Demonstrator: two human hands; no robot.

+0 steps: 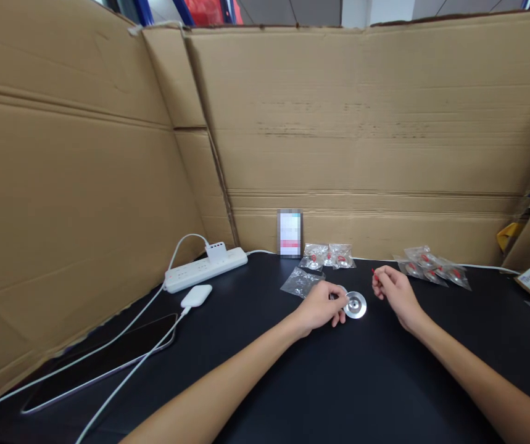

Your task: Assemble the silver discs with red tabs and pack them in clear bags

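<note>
My left hand (322, 306) is closed, thumb and fingers at the left edge of a shiny round metal disc (356, 306) with a small hole in its middle. Part of a second round metal piece (342, 288) shows behind those fingers. To the right, my right hand (395, 292) is raised a little off the table, its fingers pinched around a small red piece (375, 275), mostly hidden, that looks like cord. A crumpled clear plastic bag (300, 282) lies just behind my left hand.
Clear bags (311, 256) of metal discs with red loops lie at the back, and several more bags (435, 268) are at the right. A blurred-screen device (289, 234) leans on the cardboard wall (361, 123). Left are a power strip (190, 273), white charger (197, 296) and tablet (102, 364).
</note>
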